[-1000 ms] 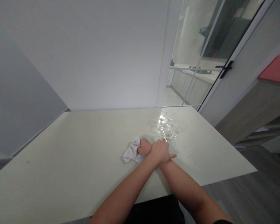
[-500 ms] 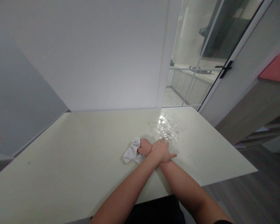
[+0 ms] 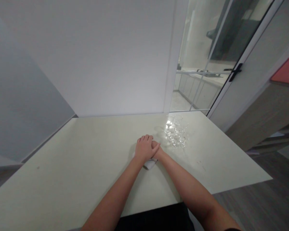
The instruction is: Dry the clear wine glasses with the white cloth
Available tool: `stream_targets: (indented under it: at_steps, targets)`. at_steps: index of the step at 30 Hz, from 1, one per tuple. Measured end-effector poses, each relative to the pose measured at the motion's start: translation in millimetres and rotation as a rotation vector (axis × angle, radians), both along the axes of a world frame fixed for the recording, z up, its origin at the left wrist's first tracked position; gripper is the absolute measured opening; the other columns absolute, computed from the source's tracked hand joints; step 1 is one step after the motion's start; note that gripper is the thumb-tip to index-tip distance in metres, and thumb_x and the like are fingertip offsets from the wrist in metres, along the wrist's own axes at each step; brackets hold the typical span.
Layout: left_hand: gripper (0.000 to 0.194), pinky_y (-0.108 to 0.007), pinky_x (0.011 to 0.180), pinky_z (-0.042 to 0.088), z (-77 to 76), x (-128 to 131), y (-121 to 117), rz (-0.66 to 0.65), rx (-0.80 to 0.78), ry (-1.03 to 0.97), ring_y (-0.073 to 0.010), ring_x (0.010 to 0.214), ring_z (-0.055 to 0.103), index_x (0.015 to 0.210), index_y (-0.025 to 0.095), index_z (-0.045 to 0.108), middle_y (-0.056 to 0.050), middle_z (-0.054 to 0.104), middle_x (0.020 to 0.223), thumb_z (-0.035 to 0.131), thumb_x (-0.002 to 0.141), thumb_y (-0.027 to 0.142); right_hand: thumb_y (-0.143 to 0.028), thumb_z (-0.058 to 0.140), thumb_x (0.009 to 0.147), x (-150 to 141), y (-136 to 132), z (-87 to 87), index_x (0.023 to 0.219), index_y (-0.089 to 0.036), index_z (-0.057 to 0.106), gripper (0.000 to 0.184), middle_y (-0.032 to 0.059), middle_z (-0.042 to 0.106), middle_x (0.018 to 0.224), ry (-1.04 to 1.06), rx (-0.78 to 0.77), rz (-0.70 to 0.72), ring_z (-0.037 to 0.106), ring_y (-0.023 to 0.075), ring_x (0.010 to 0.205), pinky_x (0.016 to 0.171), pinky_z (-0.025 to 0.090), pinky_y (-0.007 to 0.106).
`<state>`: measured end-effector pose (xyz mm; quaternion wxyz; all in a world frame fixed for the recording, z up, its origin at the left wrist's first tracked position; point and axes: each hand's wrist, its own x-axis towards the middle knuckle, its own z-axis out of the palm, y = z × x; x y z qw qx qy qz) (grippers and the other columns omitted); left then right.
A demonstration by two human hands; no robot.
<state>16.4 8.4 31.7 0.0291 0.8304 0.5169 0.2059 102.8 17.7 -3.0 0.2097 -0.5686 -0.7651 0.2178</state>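
My left hand [image 3: 144, 148] lies over the top of my right hand, fingers stretched forward and thumb out to the right. Beneath it, my right hand [image 3: 157, 150] is closed on a white cloth [image 3: 150, 164] against the tabletop; most of its fingers are covered. Only a folded corner of the cloth shows, just below the hands. To their right stands a cluster of several clear, shiny glasses [image 3: 175, 136], whose outlines blur together.
The pale table [image 3: 86, 166] meets a white wall panel [image 3: 120, 70] at the back. A glazed door with a black handle [image 3: 235, 72] is behind its right corner. A wooden shelf unit [image 3: 260, 112] with a pink item [image 3: 286, 70] on top is farther right.
My left hand has shifted left from my right wrist onto the back of my right hand. The cloth, spread out to the left before, is now mostly under both hands.
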Motion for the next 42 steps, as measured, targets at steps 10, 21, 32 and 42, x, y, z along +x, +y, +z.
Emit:
stream_targets:
  at_steps: [10,21,32,42]
  targets:
    - [0.035,-0.023,0.063,0.038,-49.9,-33,42,0.039,-0.227,-0.440,-0.0133,0.068,0.055,0.093,0.020,0.053,0.001,0.062,0.076,0.043,0.090,0.053,-0.026,0.046,0.087,23,5,-6.6,0.112,-0.018,0.058,0.028,0.0079,0.069,0.103,-0.120,0.138,-0.177,0.062,0.0195,0.093,0.076,0.040,0.026]
    - [0.055,-0.025,0.064,0.035,-48.3,-32,43,-0.023,-0.278,-0.332,-0.0170,0.071,0.057,0.073,0.019,0.062,-0.004,0.067,0.075,0.025,0.094,0.053,-0.033,0.046,0.088,24,7,-10.2,0.102,-0.020,0.059,0.023,0.0059,0.070,0.092,-0.203,0.098,-0.216,0.063,0.0183,0.082,0.065,0.035,0.026]
    - [0.057,-0.024,0.063,0.036,-47.5,-32,43,-0.049,-0.301,-0.365,-0.0159,0.068,0.056,0.071,0.019,0.061,-0.003,0.065,0.071,0.024,0.093,0.057,-0.034,0.045,0.089,24,7,-10.3,0.102,-0.021,0.059,0.023,0.0055,0.070,0.092,-0.238,0.087,-0.209,0.063,0.0184,0.083,0.065,0.034,0.026]
    - [0.057,-0.024,0.062,0.034,-45.5,-32,42,-0.062,-0.319,-0.339,-0.0159,0.069,0.055,0.072,0.019,0.060,-0.002,0.065,0.071,0.023,0.093,0.057,-0.034,0.046,0.088,24,6,-8.1,0.103,-0.021,0.059,0.023,0.0058,0.070,0.092,-0.249,0.059,-0.213,0.063,0.0185,0.084,0.066,0.035,0.026]
